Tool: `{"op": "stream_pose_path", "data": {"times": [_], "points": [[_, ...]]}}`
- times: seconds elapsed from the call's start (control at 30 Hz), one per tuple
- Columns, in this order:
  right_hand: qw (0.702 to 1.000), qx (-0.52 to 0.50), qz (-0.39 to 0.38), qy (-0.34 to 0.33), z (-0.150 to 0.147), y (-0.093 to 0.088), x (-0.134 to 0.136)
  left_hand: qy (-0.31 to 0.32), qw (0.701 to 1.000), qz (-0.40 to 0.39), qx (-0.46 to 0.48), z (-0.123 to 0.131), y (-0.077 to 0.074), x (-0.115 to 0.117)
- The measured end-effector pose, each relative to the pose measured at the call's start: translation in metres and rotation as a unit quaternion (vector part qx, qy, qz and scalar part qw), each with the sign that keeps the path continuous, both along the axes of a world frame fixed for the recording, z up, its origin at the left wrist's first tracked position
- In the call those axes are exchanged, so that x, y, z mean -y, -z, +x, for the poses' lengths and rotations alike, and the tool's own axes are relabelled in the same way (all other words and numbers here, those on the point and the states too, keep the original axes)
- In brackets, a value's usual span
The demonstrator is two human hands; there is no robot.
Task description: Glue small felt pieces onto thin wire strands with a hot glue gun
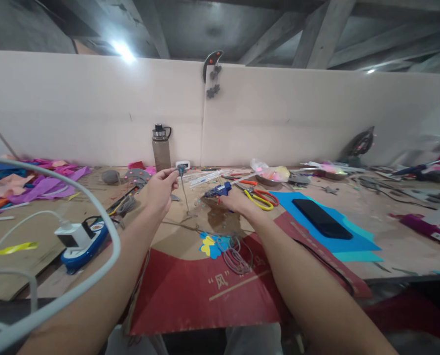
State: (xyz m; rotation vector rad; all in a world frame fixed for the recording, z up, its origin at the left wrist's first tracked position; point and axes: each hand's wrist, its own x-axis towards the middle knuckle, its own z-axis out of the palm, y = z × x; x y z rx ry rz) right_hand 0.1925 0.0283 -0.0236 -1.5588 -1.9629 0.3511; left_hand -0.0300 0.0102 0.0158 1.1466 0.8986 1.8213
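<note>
My left hand [161, 186] pinches a small grey-blue piece [182, 169] in its fingertips; its exact shape is too small to make out. A thin grey cord [185, 195] hangs from it towards the cardboard. My right hand [238, 199] is wrapped round a blue glue gun [220, 190], whose nozzle points left, towards the cord. Below the hands, blue and yellow paper cut-outs [209, 245] and a loose coil of grey cord [238, 256] lie on the red and brown cardboard [190, 291].
Yellow-handled scissors [260, 198] lie right of the glue gun. A black phone [321, 218] rests on blue sheets [360, 239]. A bottle [161, 148] stands behind my left hand. At left are a blue power strip [83, 246] and a white cable [111, 231] looping close to the camera.
</note>
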Motion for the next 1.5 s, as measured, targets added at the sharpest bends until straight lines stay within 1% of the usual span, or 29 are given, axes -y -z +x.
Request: {"op": "stream_pose_path", "data": {"times": [0.07,0.1,0.17,0.2,0.23,0.27,0.3,0.33,0.4,0.47,0.5,0.53,0.57,0.6,0.63,0.7,0.73,0.77,0.8,0.87,0.93,1.07,1.17,1.33,1.5], "points": [[0.999,0.037,0.0,0.04,0.003,-0.003,0.003,0.004,1.0,0.002,-0.002,0.002,-0.001,0.002],[0.997,0.036,0.022,0.065,0.002,-0.006,0.006,0.006,1.0,0.001,-0.002,0.003,-0.001,0.002],[0.991,-0.006,0.102,0.087,-0.004,-0.014,0.013,0.009,1.0,-0.003,-0.003,0.006,-0.001,0.004],[0.987,-0.047,0.133,0.078,-0.01,-0.018,0.018,0.01,1.0,-0.004,-0.006,0.008,-0.001,0.005],[0.984,-0.101,0.14,0.052,-0.017,-0.021,0.022,0.008,1.0,-0.005,-0.015,0.01,0.0,0.006],[0.979,-0.166,0.122,0.012,-0.026,-0.024,0.027,0.004,1.0,-0.004,-0.028,0.012,0.001,0.007],[0.967,-0.237,0.089,-0.029,-0.036,-0.026,0.031,-0.001,0.999,-0.002,-0.049,0.015,0.002,0.008],[0.948,-0.307,0.05,-0.063,-0.045,-0.026,0.036,-0.008,0.997,0.002,-0.077,0.017,0.003,0.009],[0.898,-0.421,-0.035,-0.122,-0.061,-0.026,0.043,-0.031,0.989,0.015,-0.143,0.02,0.004,0.012],[0.844,-0.5,-0.108,-0.163,-0.071,-0.026,0.048,-0.058,0.978,0.026,-0.2,0.023,0.005,0.014],[0.824,-0.523,-0.129,-0.175,-0.074,-0.025,0.049,-0.07,0.973,0.027,-0.219,0.023,0.006,0.015],[0.814,-0.535,-0.138,-0.18,-0.074,-0.025,0.05,-0.078,0.97,0.027,-0.23,0.023,0.006,0.016],[0.816,-0.534,-0.132,-0.178,-0.074,-0.025,0.05,-0.082,0.968,0.024,-0.234,0.024,0.006,0.016],[0.829,-0.52,-0.114,-0.171,-0.072,-0.025,0.049,-0.082,0.969,0.02,-0.234,0.024,0.007,0.016],[0.851,-0.492,-0.086,-0.16,-0.069,-0.025,0.048,-0.078,0.97,0.015,-0.23,0.024,0.007,0.016],[0.904,-0.408,-0.005,-0.13,-0.063,-0.026,0.046,-0.064,0.974,0.004,-0.216,0.025,0.007,0.016],[0.925,-0.36,0.044,-0.114,-0.06,-0.027,0.045,-0.053,0.976,-0.001,-0.21,0.026,0.007,0.017],[0.94,-0.314,0.093,-0.101,-0.058,-0.028,0.044,-0.038,0.978,-0.006,-0.205,0.027,0.007,0.018],[0.948,-0.272,0.137,-0.089,-0.055,-0.029,0.044,-0.021,0.98,-0.013,-0.199,0.028,0.006,0.018],[0.955,-0.207,0.201,-0.074,-0.052,-0.031,0.044,0.016,0.984,-0.031,-0.176,0.031,0.007,0.019],[0.956,-0.168,0.229,-0.066,-0.049,-0.033,0.044,0.049,0.987,-0.052,-0.143,0.033,0.008,0.02],[0.957,-0.14,0.248,-0.054,-0.045,-0.035,0.042,0.109,0.985,-0.061,-0.115,0.035,0.009,0.02],[0.958,-0.132,0.25,-0.044,-0.043,-0.035,0.04,0.146,0.982,-0.064,-0.105,0.037,0.006,0.023],[0.96,-0.124,0.248,-0.041,-0.04,-0.039,0.04,0.172,0.975,-0.085,-0.112,0.038,0.001,0.028],[0.959,-0.095,0.263,-0.053,-0.041,-0.04,0.042,0.177,0.97,-0.054,-0.161,0.036,0.007,0.024]]}}
